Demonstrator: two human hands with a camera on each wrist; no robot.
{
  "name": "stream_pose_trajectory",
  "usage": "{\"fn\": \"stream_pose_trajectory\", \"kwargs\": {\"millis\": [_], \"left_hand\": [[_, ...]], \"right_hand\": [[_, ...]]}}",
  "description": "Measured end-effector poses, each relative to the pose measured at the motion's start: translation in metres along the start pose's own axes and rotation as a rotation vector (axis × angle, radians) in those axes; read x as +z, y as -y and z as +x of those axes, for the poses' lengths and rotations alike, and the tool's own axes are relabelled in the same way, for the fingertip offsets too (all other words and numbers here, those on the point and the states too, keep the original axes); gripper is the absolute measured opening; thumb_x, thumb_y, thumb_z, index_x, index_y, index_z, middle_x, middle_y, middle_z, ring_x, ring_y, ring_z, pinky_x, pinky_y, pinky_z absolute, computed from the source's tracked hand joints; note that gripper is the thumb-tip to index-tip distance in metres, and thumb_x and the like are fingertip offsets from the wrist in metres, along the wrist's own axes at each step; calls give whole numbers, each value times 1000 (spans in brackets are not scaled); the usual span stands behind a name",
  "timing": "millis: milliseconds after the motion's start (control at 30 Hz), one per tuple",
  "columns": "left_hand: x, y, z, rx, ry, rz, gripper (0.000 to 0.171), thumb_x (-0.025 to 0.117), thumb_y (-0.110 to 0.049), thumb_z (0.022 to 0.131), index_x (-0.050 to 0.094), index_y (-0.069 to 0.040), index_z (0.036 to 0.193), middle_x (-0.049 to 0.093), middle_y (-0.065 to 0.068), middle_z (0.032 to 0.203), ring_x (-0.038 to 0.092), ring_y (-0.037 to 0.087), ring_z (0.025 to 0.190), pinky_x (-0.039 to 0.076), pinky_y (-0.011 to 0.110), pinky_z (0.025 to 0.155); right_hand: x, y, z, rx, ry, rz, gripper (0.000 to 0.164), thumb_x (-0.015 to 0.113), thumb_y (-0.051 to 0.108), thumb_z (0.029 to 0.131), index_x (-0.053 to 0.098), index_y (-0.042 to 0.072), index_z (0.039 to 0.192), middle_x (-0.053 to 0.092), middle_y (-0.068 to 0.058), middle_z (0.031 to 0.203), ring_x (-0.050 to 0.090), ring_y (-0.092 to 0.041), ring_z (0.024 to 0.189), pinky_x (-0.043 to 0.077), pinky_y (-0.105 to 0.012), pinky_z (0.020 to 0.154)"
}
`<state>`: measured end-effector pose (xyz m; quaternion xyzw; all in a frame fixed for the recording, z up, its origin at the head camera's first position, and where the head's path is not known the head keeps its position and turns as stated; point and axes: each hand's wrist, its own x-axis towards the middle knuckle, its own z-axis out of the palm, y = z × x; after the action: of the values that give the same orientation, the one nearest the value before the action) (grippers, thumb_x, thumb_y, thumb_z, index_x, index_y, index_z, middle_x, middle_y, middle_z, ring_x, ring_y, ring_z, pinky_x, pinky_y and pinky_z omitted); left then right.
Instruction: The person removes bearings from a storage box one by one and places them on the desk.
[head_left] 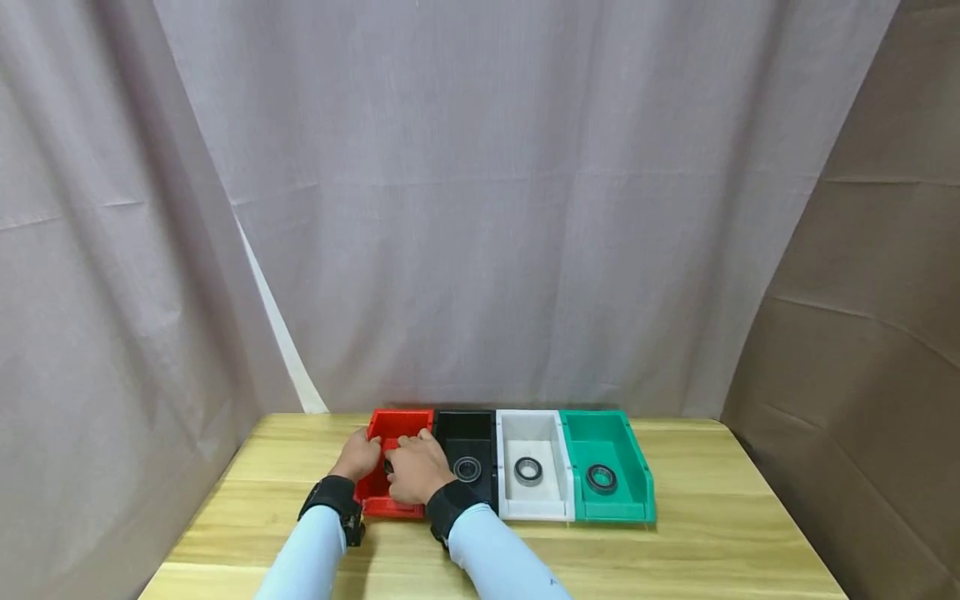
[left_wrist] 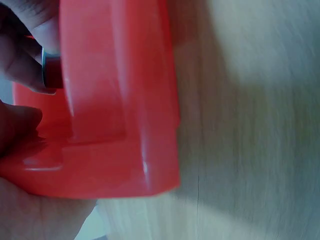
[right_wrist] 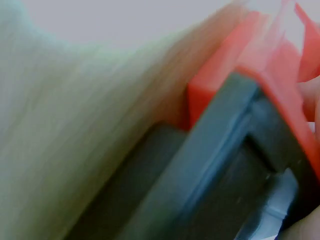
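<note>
A red bin stands at the left end of a row of bins. My left hand grips its left side wall, the thumb over the rim. Inside the same bin, my right hand pinches a ring bearing; the fingers and the bin wall hide most of it. Beside the right hand is a black bin with another bearing lying flat in it. In the right wrist view, the black bin fills the foreground and the bearing in it is partly visible.
To the right stand a white bin and a green bin, side by side. One bearing lies in the white bin and one in the green. All the bins rest on a wooden table, with a grey curtain behind.
</note>
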<state>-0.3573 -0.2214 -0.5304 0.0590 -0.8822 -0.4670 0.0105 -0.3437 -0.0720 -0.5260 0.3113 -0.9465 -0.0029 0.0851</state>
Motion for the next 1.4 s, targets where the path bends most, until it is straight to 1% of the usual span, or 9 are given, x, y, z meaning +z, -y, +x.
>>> {"fn": "stream_pose_trajectory", "kwargs": {"millis": [200,467,667,767,867,1000,1167,1300,1400], "left_hand": [[3,5,-1,-27,7,-53,35,43,-9,108,59,16,127,68,33,120,70,42,106,59,59,97],[1,6,-2,-58,34,-75,39,42,-11,109,55,16,133,66,33,126,68,42,110,57,60,103],[-2,7,-3,-73,47,-101,40,40,-11,108,52,17,135,64,35,130,64,43,113,53,64,106],[-3,9,-2,-101,71,-136,42,41,-14,109,51,16,138,62,34,133,62,43,115,51,65,109],[-4,9,-2,-107,86,-148,44,43,-16,109,50,16,138,62,33,132,62,43,115,50,65,110],[-4,7,-3,-92,86,-130,44,43,-16,108,50,16,137,63,32,127,62,41,110,53,61,105],[-4,3,-3,-127,91,-146,42,41,-17,110,49,13,138,63,31,126,62,40,108,55,58,102],[-3,0,-2,-136,98,-148,40,40,-16,111,49,12,138,63,29,123,64,38,104,59,52,94],[-3,-1,-2,-130,104,-146,41,39,-17,111,48,12,139,63,29,122,64,38,103,60,51,91]], "right_hand": [[-3,1,-8,-18,14,40,33,71,39,91,77,31,123,70,9,99,62,-12,98,32,-27,81],[-4,7,-19,-58,-12,83,35,73,38,93,76,27,125,71,9,105,63,-10,106,38,-29,96],[-6,13,-29,-60,-5,189,42,69,36,99,71,24,140,70,9,112,58,-7,106,39,-29,101],[-8,14,-36,-64,2,205,45,67,35,101,68,24,144,70,8,118,58,-7,110,39,-28,102],[-10,13,-44,-78,2,208,46,67,34,102,66,23,147,70,7,124,59,-7,115,40,-29,106],[-13,13,-56,-101,-12,222,47,66,33,103,65,21,148,68,7,125,59,-8,118,41,-30,112],[-17,14,-72,-148,-47,208,47,68,32,103,65,19,147,67,5,125,59,-10,121,41,-33,117],[-18,16,-85,-172,-54,219,48,68,30,102,63,18,149,66,5,128,58,-11,123,42,-34,119],[-18,18,-96,-205,-64,215,49,67,29,103,62,18,150,65,4,131,58,-11,124,44,-33,117]]}}
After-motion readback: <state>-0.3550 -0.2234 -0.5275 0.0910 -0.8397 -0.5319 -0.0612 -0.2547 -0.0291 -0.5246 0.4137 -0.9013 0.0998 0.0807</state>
